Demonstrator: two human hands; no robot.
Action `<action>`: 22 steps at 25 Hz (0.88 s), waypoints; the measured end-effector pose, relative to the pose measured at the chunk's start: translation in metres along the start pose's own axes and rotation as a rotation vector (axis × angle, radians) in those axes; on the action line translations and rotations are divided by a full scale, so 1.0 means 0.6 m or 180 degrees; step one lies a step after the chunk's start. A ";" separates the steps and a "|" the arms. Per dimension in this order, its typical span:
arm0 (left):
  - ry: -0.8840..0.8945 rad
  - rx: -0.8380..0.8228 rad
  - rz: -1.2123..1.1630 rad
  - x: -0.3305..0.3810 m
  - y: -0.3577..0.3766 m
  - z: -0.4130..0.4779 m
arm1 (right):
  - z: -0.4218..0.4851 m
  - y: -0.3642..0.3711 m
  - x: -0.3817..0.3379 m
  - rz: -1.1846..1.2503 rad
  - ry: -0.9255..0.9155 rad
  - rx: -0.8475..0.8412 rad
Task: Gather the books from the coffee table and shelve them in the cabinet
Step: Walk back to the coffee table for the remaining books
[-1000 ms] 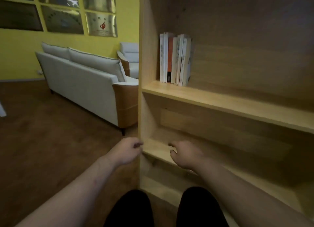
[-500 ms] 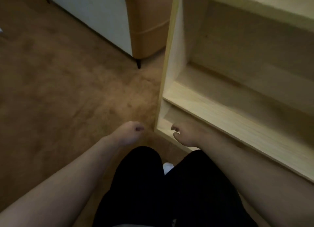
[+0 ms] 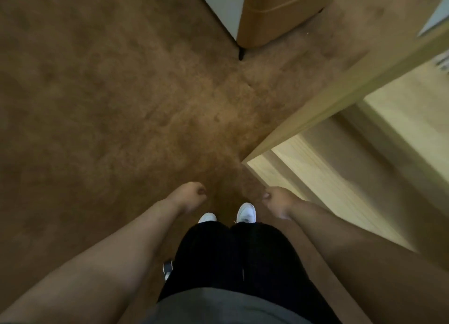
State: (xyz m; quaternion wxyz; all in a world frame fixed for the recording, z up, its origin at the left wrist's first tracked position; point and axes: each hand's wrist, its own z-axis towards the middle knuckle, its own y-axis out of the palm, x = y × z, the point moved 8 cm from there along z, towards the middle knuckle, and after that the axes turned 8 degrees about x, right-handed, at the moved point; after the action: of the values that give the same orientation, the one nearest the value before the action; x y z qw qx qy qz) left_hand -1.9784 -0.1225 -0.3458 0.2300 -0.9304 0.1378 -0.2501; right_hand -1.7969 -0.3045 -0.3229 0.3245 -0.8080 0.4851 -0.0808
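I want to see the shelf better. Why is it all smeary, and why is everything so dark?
Head view: the cabinet is streaked by motion blur, likely a moving camera; head view: dim, warm light turns the carpet muddy brown; head view: the wide lens stretches the forearms.

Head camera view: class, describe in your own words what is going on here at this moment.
A person stands on the brown carpet beside the wooden cabinet, which is on their right, looking down at their white shoes. The left hand and the right hand hang loosely curled, holding nothing. A sofa corner shows ahead.
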 end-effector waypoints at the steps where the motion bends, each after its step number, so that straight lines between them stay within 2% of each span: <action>1: -0.0069 0.0026 -0.0131 -0.006 -0.026 -0.041 | -0.035 -0.018 -0.022 0.0028 -0.0005 -0.0070; 6: -0.0212 0.0157 -0.0458 -0.029 -0.171 -0.201 | -0.153 -0.083 -0.147 -0.0012 -0.0081 -0.0286; 11: -0.0322 0.0649 -0.0898 -0.059 -0.341 -0.248 | -0.157 -0.188 -0.290 -0.0044 -0.0410 -0.0102; 17: -0.0169 0.1107 -0.1105 -0.015 -0.529 -0.194 | -0.048 -0.339 -0.396 0.0098 -0.0515 0.0153; 22: -0.0161 0.1046 -0.0839 0.044 -0.709 -0.073 | 0.085 -0.471 -0.461 0.0336 -0.0471 0.0143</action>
State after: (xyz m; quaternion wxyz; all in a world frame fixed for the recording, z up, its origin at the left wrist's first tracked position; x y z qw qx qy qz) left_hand -1.9190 0.2162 -0.0900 0.3473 -0.8963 -0.0335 -0.2737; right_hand -1.7101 0.0396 -0.1414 0.3813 -0.7776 0.4997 -0.0145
